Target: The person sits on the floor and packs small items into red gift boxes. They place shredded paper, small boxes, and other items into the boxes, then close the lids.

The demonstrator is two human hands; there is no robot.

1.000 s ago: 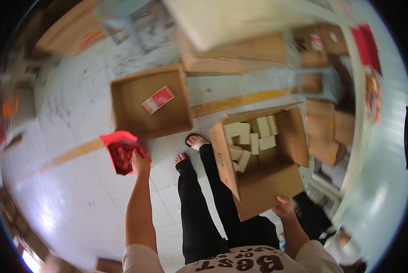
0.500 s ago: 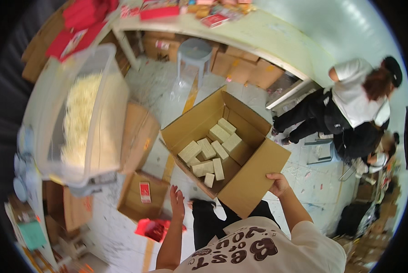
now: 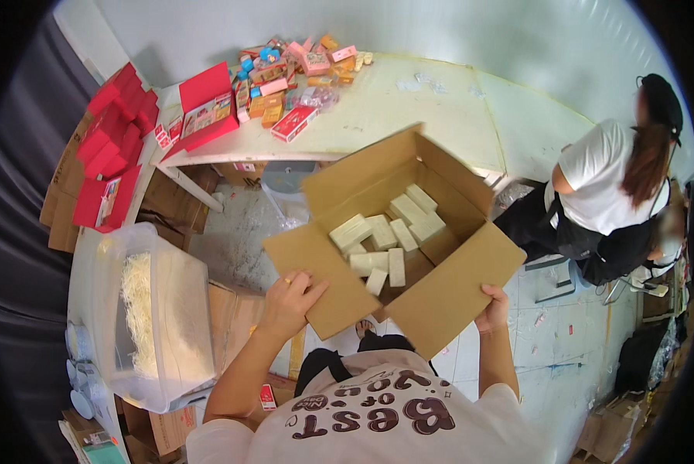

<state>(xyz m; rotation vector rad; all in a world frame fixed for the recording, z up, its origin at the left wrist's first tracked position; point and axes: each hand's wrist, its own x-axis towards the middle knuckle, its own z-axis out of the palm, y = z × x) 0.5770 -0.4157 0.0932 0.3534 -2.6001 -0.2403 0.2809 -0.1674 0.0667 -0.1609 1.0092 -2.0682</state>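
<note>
An open cardboard box (image 3: 354,189) is held up in front of my body, tilted, with its flaps spread. Several small cream-coloured cartons (image 3: 403,234) lie loosely inside it, grouped toward its left and middle. My left hand (image 3: 291,301) grips the box's near left flap, a ring on one finger. At the near right flap, my right hand (image 3: 492,309) is closed on the edge, with the thumb on top and the other fingers partly hidden beneath it.
A white table (image 3: 409,116) beyond the box carries a pile of small colourful boxes (image 3: 273,85) and a red gift box (image 3: 208,104). To the left stands a clear plastic bin (image 3: 180,325) with pale shredded filler. A co-worker (image 3: 610,178) is at the right; a stool (image 3: 285,185) is under the table.
The box has risen and moved right, toward the table. My left hand, formerly apart with its fingers spread, now grips the left flap. My right hand stays on the right flap.
</note>
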